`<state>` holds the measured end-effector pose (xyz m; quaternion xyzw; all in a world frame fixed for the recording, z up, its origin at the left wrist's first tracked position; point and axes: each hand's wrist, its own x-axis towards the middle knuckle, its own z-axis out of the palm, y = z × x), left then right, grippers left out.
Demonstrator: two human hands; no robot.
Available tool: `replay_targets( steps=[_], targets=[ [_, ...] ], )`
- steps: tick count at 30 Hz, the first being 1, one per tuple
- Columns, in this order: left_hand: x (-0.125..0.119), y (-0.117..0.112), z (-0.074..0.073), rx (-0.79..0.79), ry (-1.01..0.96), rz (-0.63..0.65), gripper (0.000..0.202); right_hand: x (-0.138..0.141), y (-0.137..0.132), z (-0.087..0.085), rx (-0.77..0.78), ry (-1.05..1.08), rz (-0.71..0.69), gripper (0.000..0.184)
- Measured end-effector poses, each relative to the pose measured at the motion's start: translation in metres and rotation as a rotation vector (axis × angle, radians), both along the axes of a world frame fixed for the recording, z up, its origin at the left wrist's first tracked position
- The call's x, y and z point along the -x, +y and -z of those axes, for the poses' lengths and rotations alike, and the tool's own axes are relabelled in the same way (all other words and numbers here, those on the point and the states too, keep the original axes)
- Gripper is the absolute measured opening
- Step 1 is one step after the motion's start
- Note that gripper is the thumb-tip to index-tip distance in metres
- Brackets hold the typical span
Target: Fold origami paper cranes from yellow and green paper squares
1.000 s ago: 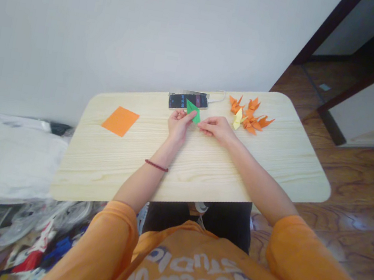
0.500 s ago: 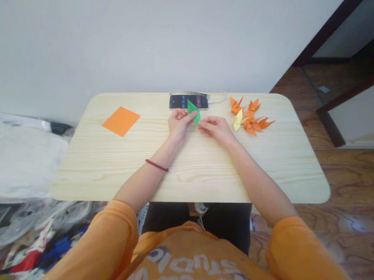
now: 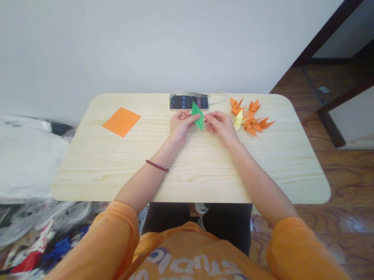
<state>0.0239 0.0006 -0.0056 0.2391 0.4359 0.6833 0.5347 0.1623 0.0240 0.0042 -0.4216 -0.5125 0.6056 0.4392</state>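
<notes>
On wood tbl (image 3: 201, 181), orange origami cranes (image 3: 254, 124)

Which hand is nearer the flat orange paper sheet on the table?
Left. The left hand sits to the right of the orange paper sheet, not touching it; the right hand is farther right, beyond the left hand.

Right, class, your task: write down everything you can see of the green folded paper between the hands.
The green folded paper is a matte, bright sheet creased into a narrow, pointed, kite-like shape; its finer folds are too small to make out. It stands tilted, pinched between the left hand and right hand, one tip pointing away from the person, towards a phone.
</notes>
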Motion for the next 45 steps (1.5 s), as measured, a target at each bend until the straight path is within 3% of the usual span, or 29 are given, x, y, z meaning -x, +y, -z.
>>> replay_targets(
  steps=[9,18,27,33,45],
  targets=[
    [0.004,-0.002,0.0,0.063,0.165,0.289,0.043,-0.002,0.002,0.002,-0.038,-0.04,-0.016,0.036],
    [0.008,0.0,0.001,0.061,0.241,0.411,0.042,-0.005,0.004,-0.001,-0.04,-0.053,0.008,0.037],
    [-0.003,-0.005,0.0,-0.012,0.278,0.248,0.039,-0.008,0.005,-0.007,-0.06,-0.004,0.049,0.028],
    [-0.002,-0.004,-0.001,-0.005,0.175,0.116,0.047,-0.006,0.005,-0.002,-0.029,-0.009,0.007,0.025],
    [-0.005,-0.003,0.0,0.005,0.079,0.028,0.052,-0.002,0.002,-0.003,0.018,-0.048,0.011,0.02]
  ],
)
